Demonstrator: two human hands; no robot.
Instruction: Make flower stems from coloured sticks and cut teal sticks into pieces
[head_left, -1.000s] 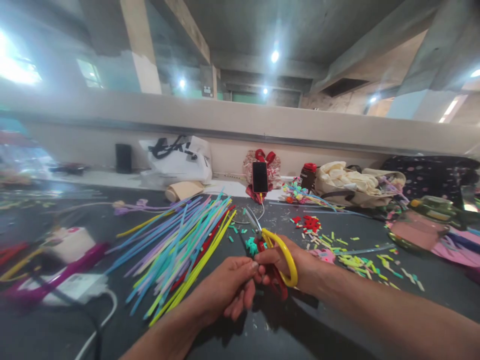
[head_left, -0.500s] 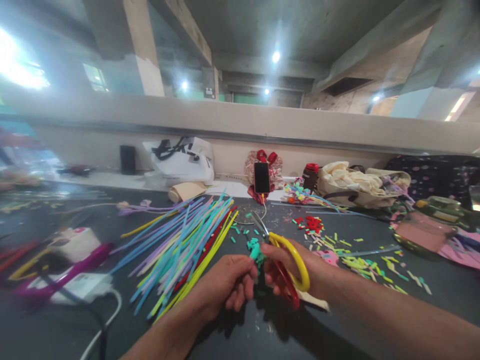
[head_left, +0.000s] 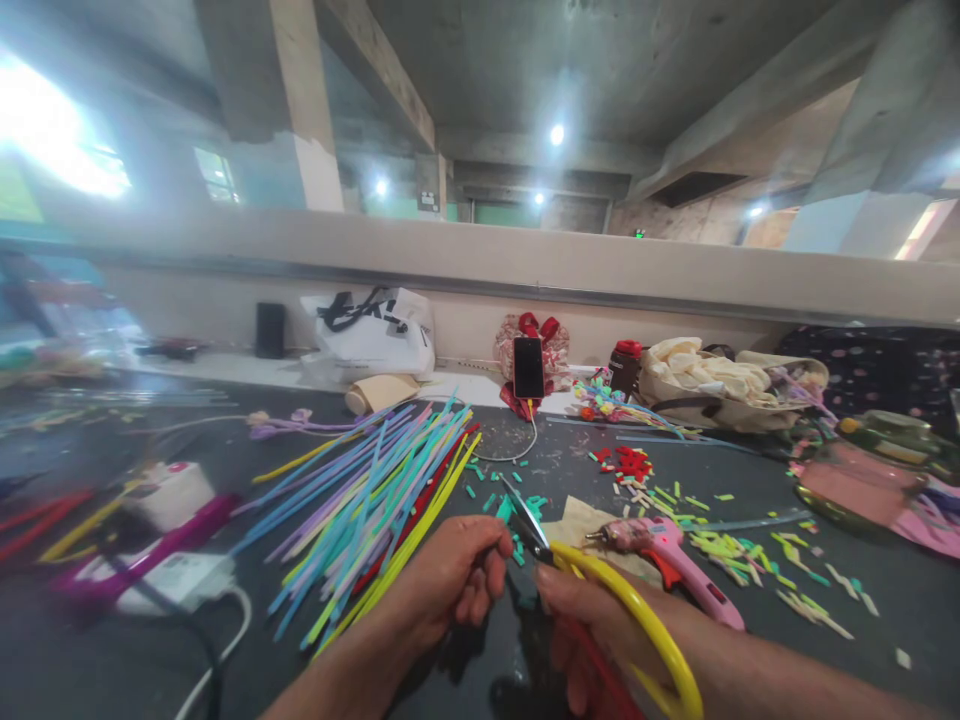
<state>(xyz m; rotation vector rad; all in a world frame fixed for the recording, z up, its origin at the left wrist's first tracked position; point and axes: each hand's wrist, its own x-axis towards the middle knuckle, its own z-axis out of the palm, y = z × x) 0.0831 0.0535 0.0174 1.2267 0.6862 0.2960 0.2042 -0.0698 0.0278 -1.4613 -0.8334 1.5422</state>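
Right now, my right hand (head_left: pixel 577 597) has its grip clamped on the yellow-and-red-handled metal scissors (head_left: pixel 630 592), whose silver blades slant away from me and leftward over the middle of the dark counter (head_left: pixel 907 600). Beside the blade tips I have my left hand (head_left: pixel 457 575), thumb and forefinger brought close together. Short fuzzy teal clippings (head_left: pixel 537 503) lie around and just beyond its fingertips; I cannot tell whether its grip is pinching one.

Further left, a fanned bundle of long multicoloured fuzzy stems (head_left: pixel 367 540) runs toward the counter's far edge. To the right, a pink glue gun with a red trigger (head_left: pixel 675 560) lies near my right wrist, its nozzle over a flat beige scrap (head_left: pixel 574 515). Beyond it are small red clippings (head_left: pixel 628 463), with yellow-green clippings (head_left: pixel 727 555) scattered toward the right edge, near a transparent pink container with an olive lid (head_left: pixel 862 485).

As for writing, I make out black print on the white bag (head_left: pixel 382 345) behind the far edge, but its folds and handles break up the letters. Pale lettering on the dark red-capped bottle (head_left: pixel 624 372) is too small for me to read. Between those two, a dark-screened phone (head_left: pixel 529 367) stands upright, a white cable (head_left: pixel 517 457) running from its lower end.
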